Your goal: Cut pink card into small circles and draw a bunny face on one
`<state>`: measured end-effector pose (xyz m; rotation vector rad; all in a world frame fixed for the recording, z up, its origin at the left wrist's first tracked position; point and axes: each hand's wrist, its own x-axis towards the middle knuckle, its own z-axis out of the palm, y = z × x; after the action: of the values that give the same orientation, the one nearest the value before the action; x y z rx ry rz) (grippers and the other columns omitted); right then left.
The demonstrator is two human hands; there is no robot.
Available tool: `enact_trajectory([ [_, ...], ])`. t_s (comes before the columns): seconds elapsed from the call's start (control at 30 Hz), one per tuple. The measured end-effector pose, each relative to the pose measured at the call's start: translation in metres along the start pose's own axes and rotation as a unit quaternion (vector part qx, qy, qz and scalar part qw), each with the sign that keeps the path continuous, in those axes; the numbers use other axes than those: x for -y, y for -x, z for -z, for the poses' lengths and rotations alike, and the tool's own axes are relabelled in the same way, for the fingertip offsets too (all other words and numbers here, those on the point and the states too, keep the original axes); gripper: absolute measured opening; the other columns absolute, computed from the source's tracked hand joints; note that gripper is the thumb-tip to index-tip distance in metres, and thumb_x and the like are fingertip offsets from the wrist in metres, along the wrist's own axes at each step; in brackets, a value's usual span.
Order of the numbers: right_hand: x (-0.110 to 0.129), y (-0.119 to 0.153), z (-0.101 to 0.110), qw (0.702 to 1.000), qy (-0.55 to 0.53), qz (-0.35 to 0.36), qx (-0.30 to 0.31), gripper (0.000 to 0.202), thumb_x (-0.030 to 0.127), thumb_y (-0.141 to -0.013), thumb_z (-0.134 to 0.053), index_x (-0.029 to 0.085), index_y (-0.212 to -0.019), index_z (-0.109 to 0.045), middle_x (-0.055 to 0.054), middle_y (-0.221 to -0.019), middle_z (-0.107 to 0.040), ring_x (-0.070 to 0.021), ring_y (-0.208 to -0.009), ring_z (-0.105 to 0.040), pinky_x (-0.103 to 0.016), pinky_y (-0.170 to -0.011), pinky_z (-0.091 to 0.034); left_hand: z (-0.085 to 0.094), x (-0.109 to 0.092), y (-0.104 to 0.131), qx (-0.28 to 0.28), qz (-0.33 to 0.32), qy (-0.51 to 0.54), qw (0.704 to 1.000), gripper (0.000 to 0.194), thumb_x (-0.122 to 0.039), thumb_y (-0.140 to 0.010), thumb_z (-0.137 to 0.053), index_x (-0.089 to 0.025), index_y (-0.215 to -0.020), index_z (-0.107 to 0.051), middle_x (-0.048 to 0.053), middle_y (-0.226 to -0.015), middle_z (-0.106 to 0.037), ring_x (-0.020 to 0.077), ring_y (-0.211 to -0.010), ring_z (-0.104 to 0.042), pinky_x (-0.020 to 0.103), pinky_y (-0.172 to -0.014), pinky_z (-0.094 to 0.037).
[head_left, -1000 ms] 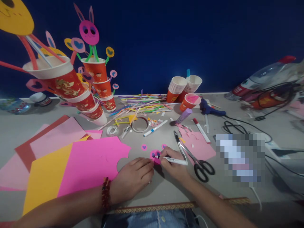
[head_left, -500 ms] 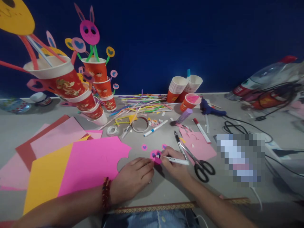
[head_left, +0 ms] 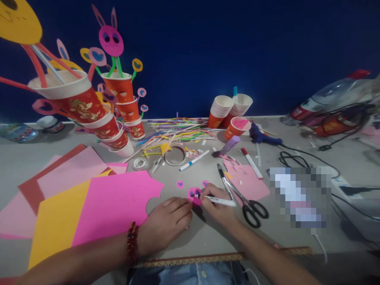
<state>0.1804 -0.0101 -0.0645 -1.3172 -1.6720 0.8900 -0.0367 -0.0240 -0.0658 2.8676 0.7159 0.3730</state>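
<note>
My right hand (head_left: 221, 208) grips a white marker (head_left: 219, 200), its dark tip touching a round pink paper face (head_left: 194, 194) with purple-blue eye spots. My left hand (head_left: 169, 217) lies palm down on the table, fingers stretched toward the face and fingertips at its lower left edge. Above the face are two small pink paper discs; the left disc (head_left: 180, 184) bears a blue heart, and the right disc (head_left: 205, 184) is partly behind my right hand. Black-handled scissors (head_left: 252, 211) and a black pen (head_left: 220, 172) lie right of my right hand.
Coloured paper sheets (head_left: 113, 209) spread at the left, below decorated red paper cups (head_left: 103, 126). Pipe cleaners (head_left: 178, 128), a tape roll (head_left: 175, 155), stacked cups (head_left: 221, 111) and a blue glue gun (head_left: 264, 136) with its cord sit farther back. A blurred-out patch covers something at right.
Both hands and the marker keep nearly the same place, with the marker tip still on the pink face. The whole view has shifted very slightly.
</note>
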Motion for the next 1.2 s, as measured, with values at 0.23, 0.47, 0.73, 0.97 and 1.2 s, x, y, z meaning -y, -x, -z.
enact_trajectory([
  [0.23, 0.0015, -0.0008, 0.0006, 1.0, 0.004, 0.01, 0.01, 0.017, 0.016, -0.077, -0.049, 0.022, -0.061, -0.05, 0.004, -0.056, -0.05, -0.0124, -0.053, -0.046, -0.025, -0.053, -0.036, -0.0006, -0.0001, 0.0005, -0.001, -0.001, 0.004, 1.0, 0.025, -0.023, -0.099, -0.048, -0.013, -0.118, -0.06, 0.01, -0.132, -0.06, 0.024, -0.126, -0.05, 0.04, -0.107, -0.043],
  [0.47, -0.0012, 0.0003, 0.0002, 1.0, -0.006, 0.006, 0.0, 0.018, 0.017, -0.079, -0.049, 0.022, -0.062, -0.05, 0.003, -0.059, -0.052, -0.0134, -0.055, -0.048, -0.026, -0.054, -0.037, -0.0011, -0.0003, -0.0001, -0.002, 0.0, -0.002, 1.0, 0.022, -0.026, -0.097, -0.053, -0.013, -0.114, -0.061, 0.011, -0.131, -0.06, 0.024, -0.125, -0.051, 0.04, -0.106, -0.043],
  [0.73, 0.0009, -0.0003, 0.0009, 1.0, 0.001, 0.001, 0.006, 0.017, 0.017, -0.077, -0.049, 0.022, -0.061, -0.05, 0.003, -0.057, -0.051, -0.0133, -0.054, -0.047, -0.026, -0.054, -0.037, -0.0002, -0.0002, -0.0002, -0.005, -0.001, 0.0, 1.0, 0.022, -0.024, -0.098, -0.05, -0.014, -0.115, -0.061, 0.01, -0.13, -0.062, 0.0236, -0.124, -0.052, 0.039, -0.106, -0.043],
  [0.97, 0.0003, 0.0003, 0.0006, 1.0, 0.004, -0.005, 0.005, 0.018, 0.019, -0.08, -0.05, 0.022, -0.062, -0.051, 0.003, -0.058, -0.052, -0.0134, -0.054, -0.048, -0.026, -0.055, -0.038, -0.0016, -0.0003, 0.0003, -0.01, -0.002, 0.0, 1.0, 0.022, -0.024, -0.097, -0.052, -0.014, -0.115, -0.061, 0.012, -0.131, -0.062, 0.0234, -0.125, -0.052, 0.04, -0.106, -0.044],
  [1.2, 0.0008, -0.0008, 0.001, 1.0, 0.003, 0.005, 0.013, 0.017, 0.018, -0.079, -0.049, 0.022, -0.062, -0.051, 0.003, -0.058, -0.052, -0.0132, -0.054, -0.048, -0.026, -0.055, -0.038, -0.0014, -0.0002, 0.0003, -0.014, -0.003, -0.002, 1.0, 0.023, -0.024, -0.098, -0.049, -0.013, -0.115, -0.062, 0.011, -0.131, -0.062, 0.0239, -0.124, -0.052, 0.04, -0.106, -0.044],
])
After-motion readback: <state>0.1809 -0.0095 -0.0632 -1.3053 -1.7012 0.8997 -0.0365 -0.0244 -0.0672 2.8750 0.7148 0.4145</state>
